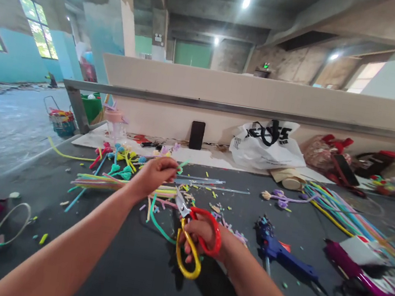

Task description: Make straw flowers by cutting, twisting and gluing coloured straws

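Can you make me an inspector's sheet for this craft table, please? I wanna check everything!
Surface: dark tabletop, partly littered.
Job's things: red-and-yellow scissors; green stem; bundle of colourful stems lying at left.
Clutter: small scraps, scattered.
Hands: left hand seems to pinch the green stem; right hand holds the scissors.
Cables: black cable from the blue glue gun; white cable looped at left.
Surroundings: upright phone and white bag before a pale panel.
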Demonstrator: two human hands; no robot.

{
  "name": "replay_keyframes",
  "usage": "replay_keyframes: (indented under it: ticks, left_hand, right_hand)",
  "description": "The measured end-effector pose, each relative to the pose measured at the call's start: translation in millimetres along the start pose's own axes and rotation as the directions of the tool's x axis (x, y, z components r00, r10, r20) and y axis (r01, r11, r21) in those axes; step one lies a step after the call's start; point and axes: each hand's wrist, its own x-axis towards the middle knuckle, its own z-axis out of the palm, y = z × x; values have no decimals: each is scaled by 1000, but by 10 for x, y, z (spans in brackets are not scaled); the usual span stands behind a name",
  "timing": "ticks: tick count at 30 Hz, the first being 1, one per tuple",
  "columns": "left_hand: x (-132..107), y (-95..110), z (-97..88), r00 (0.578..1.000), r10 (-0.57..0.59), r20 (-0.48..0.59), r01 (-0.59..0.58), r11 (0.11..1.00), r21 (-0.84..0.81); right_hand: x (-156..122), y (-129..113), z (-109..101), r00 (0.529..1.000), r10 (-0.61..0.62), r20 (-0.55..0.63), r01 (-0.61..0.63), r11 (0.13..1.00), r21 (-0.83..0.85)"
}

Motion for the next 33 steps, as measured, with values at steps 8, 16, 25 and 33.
replay_keyframes:
  ticks: [8,16,25,33]
  left_hand:
    - [13,-116,352,971,-1,239,-49,977,206]
    - [-86,-293,-350,998,-43,52,10,858,514]
    - [-623,-409,-488,948,-261,180,27,633,773]
    - [-378,-503,-711,893,-385,233,143,734,664]
  right_hand:
    - [32,93,-31,996,-5,92,3,1000,21]
    - [-98,109,-103,985,-107,134,85,983,161]
    - [-140,98,-246,971,-194,138,158,959,234]
    - [-144,99,-231,936,-326,129,276,912,303]
